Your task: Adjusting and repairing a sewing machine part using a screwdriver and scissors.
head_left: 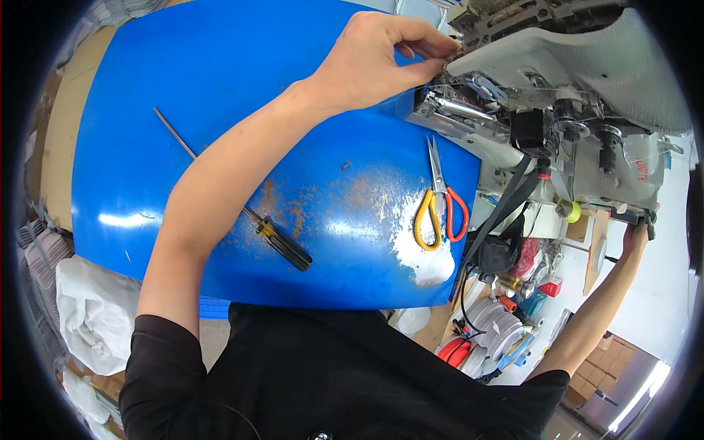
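Observation:
A grey industrial sewing machine (587, 55) with bare inner parts fills the upper right. At its left end, my left hand (389, 62) reaches in with thumb and fingers pinched together by the metal parts; what they hold is too small to make out. My right hand (636, 238) is up against a dark part at the machine's far right end, its fingers mostly hidden. Between my arms, scissors (438, 198) with one yellow and one red handle lie on the blue table (330, 286), blades pointing away. A long screwdriver (275, 238) lies partly under my left forearm.
Dark straps and a cable hang below the machine. Under it, white spools (499, 326), red tubing (455, 352) and small tools crowd a shelf. A white bag (95, 308) stands left of the table beside stacked goods. Cardboard boxes (601, 367) sit at the lower right.

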Demonstrator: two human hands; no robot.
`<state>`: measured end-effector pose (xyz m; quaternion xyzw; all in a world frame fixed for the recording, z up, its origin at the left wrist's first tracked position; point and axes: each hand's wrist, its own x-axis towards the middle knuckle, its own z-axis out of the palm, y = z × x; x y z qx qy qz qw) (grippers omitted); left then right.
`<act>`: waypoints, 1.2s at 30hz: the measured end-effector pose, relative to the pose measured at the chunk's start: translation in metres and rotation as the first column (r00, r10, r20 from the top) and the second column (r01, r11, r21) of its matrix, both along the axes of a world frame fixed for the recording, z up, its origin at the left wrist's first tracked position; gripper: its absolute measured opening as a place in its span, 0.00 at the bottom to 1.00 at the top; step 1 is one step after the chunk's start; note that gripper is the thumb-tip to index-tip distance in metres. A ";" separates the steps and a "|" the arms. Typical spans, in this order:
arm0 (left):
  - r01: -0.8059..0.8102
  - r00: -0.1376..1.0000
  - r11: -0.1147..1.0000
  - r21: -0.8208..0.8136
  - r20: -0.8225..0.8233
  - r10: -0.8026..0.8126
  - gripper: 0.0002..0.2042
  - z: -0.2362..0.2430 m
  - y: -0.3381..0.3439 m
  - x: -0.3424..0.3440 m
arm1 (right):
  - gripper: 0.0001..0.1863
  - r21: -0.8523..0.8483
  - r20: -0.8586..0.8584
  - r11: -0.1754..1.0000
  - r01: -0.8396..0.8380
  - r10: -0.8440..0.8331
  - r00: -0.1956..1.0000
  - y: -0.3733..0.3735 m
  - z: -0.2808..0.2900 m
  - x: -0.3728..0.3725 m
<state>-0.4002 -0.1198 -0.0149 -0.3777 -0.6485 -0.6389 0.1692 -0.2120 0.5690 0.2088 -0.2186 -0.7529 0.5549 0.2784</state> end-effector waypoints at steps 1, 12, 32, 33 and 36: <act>-0.031 0.999 0.999 -0.034 -0.020 0.030 0.12 0.001 0.000 0.000 | 0.28 0.004 -0.007 1.000 0.018 -0.018 1.000 -0.001 -0.001 -0.002; 0.031 0.989 0.999 0.015 0.144 -0.033 0.14 0.000 0.004 0.005 | 0.29 -0.028 -0.116 0.998 0.052 -0.055 0.992 0.002 0.014 0.019; 0.067 0.991 0.991 0.113 0.110 -0.080 0.10 -0.011 0.004 -0.007 | 0.20 0.285 -0.167 0.957 0.055 -0.007 0.986 0.010 0.004 0.019; 0.042 0.996 0.987 0.153 0.069 -0.053 0.10 -0.014 0.006 -0.007 | 0.20 0.295 -0.170 0.954 0.048 0.003 0.985 0.012 0.003 0.016; 0.032 0.999 0.974 0.225 0.006 -0.034 0.09 -0.018 0.011 -0.009 | 0.20 0.328 -0.179 0.944 0.031 0.029 0.983 0.019 0.005 0.014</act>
